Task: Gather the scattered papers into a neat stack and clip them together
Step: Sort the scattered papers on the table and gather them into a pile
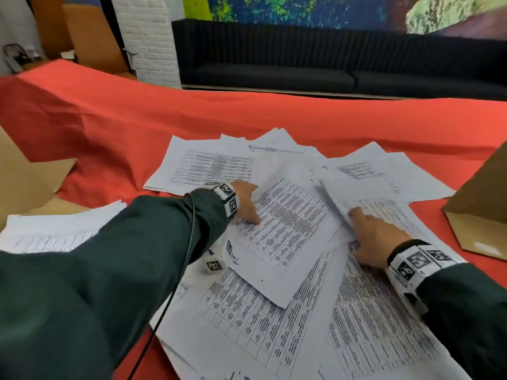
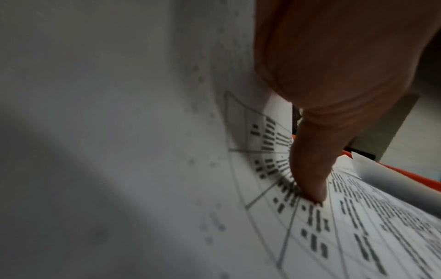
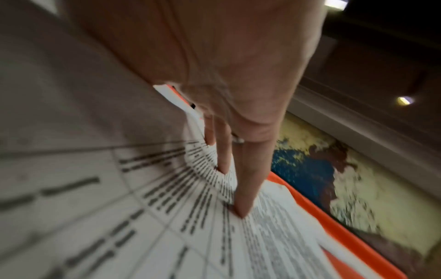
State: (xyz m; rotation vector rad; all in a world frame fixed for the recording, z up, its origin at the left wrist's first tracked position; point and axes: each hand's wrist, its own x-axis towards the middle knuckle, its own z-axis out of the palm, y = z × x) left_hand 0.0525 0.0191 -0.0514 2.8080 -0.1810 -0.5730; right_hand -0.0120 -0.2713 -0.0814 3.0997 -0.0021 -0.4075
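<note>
Several printed white papers (image 1: 274,311) lie fanned and overlapping on the red tablecloth (image 1: 109,119). My left hand (image 1: 248,201) holds the left edge of a tilted table-printed sheet (image 1: 288,229). Its thumb (image 2: 310,169) presses on the print and its fingers are hidden under the paper. My right hand (image 1: 375,239) lies on the sheets to the right, with straight fingers (image 3: 248,179) pressing on a printed page (image 3: 274,236). The forefinger tip touches a sheet (image 1: 354,193) whose left edge is raised.
More papers (image 1: 55,231) lie at the left under my sleeve. Brown cardboard stands at the right (image 1: 482,209) and lies at the left (image 1: 27,182). A black sofa (image 1: 329,64) runs behind the table. A thin black cable (image 1: 175,283) hangs along my left arm.
</note>
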